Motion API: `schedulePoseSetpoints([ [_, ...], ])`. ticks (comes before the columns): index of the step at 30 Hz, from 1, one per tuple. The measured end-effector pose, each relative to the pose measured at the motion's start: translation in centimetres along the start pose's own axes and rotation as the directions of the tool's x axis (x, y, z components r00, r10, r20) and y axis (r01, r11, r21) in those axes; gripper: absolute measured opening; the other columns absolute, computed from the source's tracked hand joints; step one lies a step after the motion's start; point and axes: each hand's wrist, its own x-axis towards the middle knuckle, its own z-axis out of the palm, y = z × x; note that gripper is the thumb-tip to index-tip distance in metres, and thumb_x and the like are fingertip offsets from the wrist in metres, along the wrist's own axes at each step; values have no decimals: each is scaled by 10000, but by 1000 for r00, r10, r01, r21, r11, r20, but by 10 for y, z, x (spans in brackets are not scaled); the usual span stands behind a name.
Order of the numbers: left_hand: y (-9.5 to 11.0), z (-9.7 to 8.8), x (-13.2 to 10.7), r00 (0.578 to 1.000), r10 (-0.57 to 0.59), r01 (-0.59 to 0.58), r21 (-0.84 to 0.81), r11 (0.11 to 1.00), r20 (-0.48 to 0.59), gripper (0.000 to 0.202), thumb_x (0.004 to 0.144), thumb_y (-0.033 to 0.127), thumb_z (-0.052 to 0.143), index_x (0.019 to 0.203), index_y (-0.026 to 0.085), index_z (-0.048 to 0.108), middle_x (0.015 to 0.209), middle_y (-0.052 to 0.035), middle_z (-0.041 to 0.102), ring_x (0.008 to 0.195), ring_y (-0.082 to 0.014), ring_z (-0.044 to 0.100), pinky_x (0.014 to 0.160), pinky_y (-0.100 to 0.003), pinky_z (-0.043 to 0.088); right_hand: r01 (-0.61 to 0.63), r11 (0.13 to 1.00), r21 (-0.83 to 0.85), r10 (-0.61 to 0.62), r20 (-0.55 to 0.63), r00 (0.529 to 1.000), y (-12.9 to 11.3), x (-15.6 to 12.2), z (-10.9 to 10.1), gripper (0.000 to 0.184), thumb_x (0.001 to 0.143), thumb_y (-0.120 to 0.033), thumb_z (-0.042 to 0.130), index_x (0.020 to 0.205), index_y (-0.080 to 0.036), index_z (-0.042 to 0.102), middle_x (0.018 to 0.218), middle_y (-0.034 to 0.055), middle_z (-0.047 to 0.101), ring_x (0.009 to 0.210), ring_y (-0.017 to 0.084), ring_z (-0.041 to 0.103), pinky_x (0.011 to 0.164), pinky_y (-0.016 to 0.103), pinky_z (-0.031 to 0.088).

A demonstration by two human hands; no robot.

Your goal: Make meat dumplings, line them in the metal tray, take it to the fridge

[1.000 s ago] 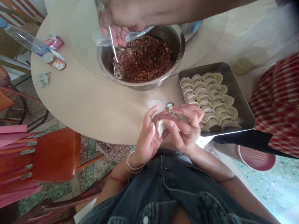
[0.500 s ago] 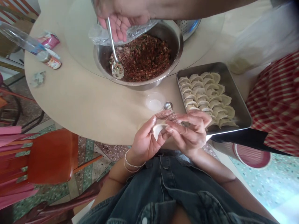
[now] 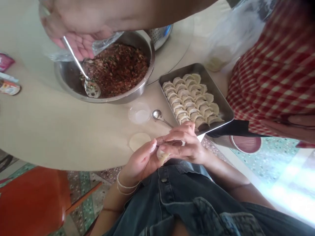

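Note:
A pale folded dumpling [image 3: 162, 155] is held between my two hands, just above the table's near edge. My left hand [image 3: 143, 160] cups it from the left with the thumb raised. My right hand [image 3: 183, 144] pinches its edge with thumb and fingers, hiding part of it. Flat on the table beyond my left hand lies a round dumpling wrapper [image 3: 139, 141]. A small metal spoon [image 3: 157, 115] rests beside a clear shallow dish [image 3: 139, 113]. To the right, a metal tray [image 3: 227, 109] carries several rows of folded dumplings [image 3: 189, 98], close to my right fingers.
A large steel bowl [image 3: 137, 93] of minced filling [image 3: 123, 70] stands at the back. Another person's hand [image 3: 78, 42] reaches over it with a slotted spoon [image 3: 92, 89]. A colander [image 3: 159, 34] sits behind. The person's checked garment [image 3: 278, 72] is at right; an orange chair [image 3: 34, 200] at left.
My view has shifted, so the bowl and tray appear further left. The dumpling has turned in my fingers and is more covered. The wrapper and small spoon now show more fully.

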Motion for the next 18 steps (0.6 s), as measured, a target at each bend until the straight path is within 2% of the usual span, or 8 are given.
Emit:
schedulePoseSetpoints([
  [4,-1,1,0,1000,-6,7,37,999,-30,478,953,444,422,1309,164,575,1403,-127,557,1419,-315,377,1182,-493,299,31,999,-44,-29,43,999,7,-2,-15,159,922,-345,597,1044,-372,696,1043,-59,688,1031,128,567,891,344,393],
  [8,2,-2,-3,983,122,-95,186,978,-140,462,952,429,446,1343,209,556,1493,-90,479,1456,-272,319,1182,-427,316,-110,981,-158,128,110,986,28,-9,-56,214,891,-320,642,1081,-405,694,940,-46,691,921,128,617,826,338,435],
  [12,6,-10,-8,962,228,-173,314,934,-149,425,945,374,466,1317,204,582,1445,-112,529,1421,-291,378,1151,-449,359,-272,919,-285,334,199,921,56,-17,-104,150,888,-318,644,1002,-318,742,915,1,724,848,126,637,773,321,441],
  [15,8,-13,-11,947,275,-210,331,920,-163,391,942,347,460,1269,200,615,1389,-115,578,1381,-300,435,1127,-448,393,-319,902,-290,407,329,852,71,-21,-128,148,902,-305,619,966,-268,748,912,15,746,845,123,655,780,299,461],
  [17,8,-14,-12,940,295,-225,338,914,-173,376,944,325,448,1249,197,627,1361,-113,598,1357,-297,465,1116,-442,409,-353,881,-316,451,331,829,75,-21,-137,166,909,-301,601,940,-237,751,905,29,756,840,125,670,791,286,478],
  [18,8,-14,-12,936,304,-231,342,911,-175,371,944,317,444,1239,195,632,1348,-113,607,1343,-297,480,1110,-441,417,-382,851,-361,490,285,824,75,-20,-141,183,912,-305,593,933,-218,753,908,41,758,838,126,674,794,279,485],
])
